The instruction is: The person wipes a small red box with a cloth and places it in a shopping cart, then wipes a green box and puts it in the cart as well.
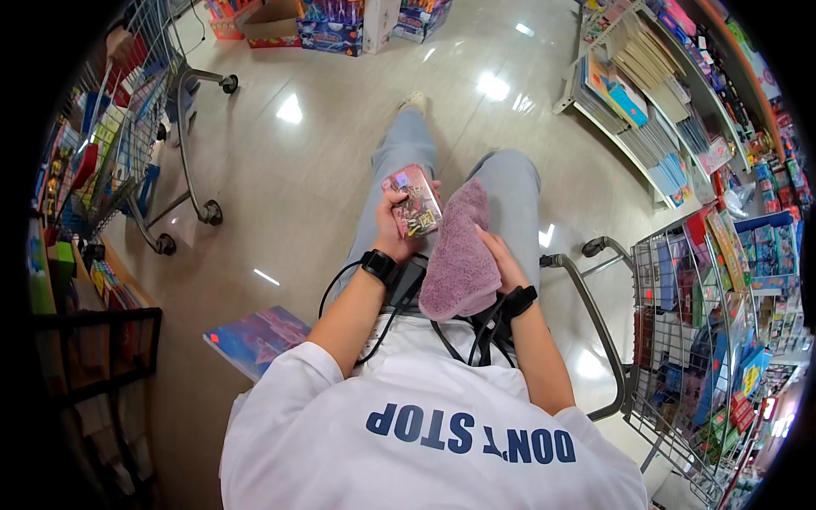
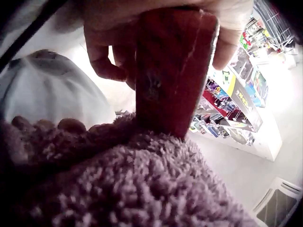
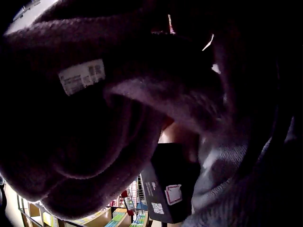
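Observation:
My left hand (image 1: 394,223) grips a small glossy box (image 1: 416,206) printed with pink and cartoon figures, thumb over its upper face. In the left wrist view, the box's dark red side (image 2: 170,71) stands upright against fluffy purple cloth (image 2: 142,184). Over the lap, my right hand (image 1: 507,262) holds this purple towel (image 1: 461,255), thumb along its edge and most fingers hidden beneath. Several fingertips (image 2: 71,125) show behind the cloth's edge in the left wrist view. Folds and a white label (image 3: 83,77) of the towel fill the dark right wrist view.
Loaded shopping carts stand left (image 1: 127,127) and right (image 1: 680,323). A shelf of notebooks (image 1: 637,110) is at upper right, cartons (image 1: 331,30) at the far side. A blue-purple picture book (image 1: 259,338) lies by the left elbow. Black cables (image 1: 387,319) cross the waist.

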A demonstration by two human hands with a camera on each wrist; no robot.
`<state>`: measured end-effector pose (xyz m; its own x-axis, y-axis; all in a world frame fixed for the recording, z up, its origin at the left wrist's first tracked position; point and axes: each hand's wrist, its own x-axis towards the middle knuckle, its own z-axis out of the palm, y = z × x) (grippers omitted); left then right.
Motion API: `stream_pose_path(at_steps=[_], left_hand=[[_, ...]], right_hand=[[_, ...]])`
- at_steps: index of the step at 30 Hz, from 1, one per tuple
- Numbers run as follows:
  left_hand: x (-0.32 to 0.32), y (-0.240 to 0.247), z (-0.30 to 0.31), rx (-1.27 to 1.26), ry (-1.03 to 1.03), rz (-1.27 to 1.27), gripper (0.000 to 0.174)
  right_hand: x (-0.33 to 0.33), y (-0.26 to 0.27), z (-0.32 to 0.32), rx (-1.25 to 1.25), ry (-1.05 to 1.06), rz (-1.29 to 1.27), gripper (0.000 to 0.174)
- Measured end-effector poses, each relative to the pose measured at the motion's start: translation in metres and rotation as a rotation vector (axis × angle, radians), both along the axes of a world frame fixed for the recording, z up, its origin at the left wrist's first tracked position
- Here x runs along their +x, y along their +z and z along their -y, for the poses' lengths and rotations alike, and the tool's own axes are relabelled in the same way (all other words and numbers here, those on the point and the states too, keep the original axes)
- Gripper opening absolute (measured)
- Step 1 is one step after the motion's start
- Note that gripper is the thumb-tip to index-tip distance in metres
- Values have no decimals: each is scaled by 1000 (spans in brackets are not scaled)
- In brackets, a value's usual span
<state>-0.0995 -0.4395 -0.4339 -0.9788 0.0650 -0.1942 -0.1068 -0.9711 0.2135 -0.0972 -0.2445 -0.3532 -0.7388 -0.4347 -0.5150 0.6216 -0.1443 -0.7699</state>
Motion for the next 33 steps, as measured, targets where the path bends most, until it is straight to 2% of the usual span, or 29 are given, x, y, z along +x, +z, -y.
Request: stream_pose_path(at_steps=[3,5,7,8,11,14,17,20,24,27,30,33], left_hand=[[9,21,4,-15,11,-131,46],[7,7,10,-32,-89,-80,41],[7,1,11,-52,-158,-64,38],[7,2,9,-65,-176,-73,38],[6,7,8,-85,-236,-113,39],[6,10,5,-117,-240,-105,40],[4,16,3,-188,-221,-107,40],[1,11,1,-253,-205,-93,39],[-5,-5,1,-257,-208,-76,39],[-3,3,-1,-258,-260,-74,44],[3,16,-3,-427,-198,-33,47],[6,30,-8,-487,-172,-1,48]], right_hand=[[0,1,4,47,-33,3,46],[-4,-14,0,138,-62,-3,44],[-9,-22,-5,38,18,4,44],[-9,-23,-6,-12,57,8,44],[-7,-20,-5,35,-55,23,44],[-5,-13,-3,-7,-67,69,44],[-7,-15,-5,13,-50,44,45],[-11,-17,-5,68,100,-83,49],[-7,-11,0,39,51,-48,55],[-8,-16,-2,47,74,-40,57],[-7,-6,1,94,63,-42,57],[-1,8,5,120,41,-49,55]])
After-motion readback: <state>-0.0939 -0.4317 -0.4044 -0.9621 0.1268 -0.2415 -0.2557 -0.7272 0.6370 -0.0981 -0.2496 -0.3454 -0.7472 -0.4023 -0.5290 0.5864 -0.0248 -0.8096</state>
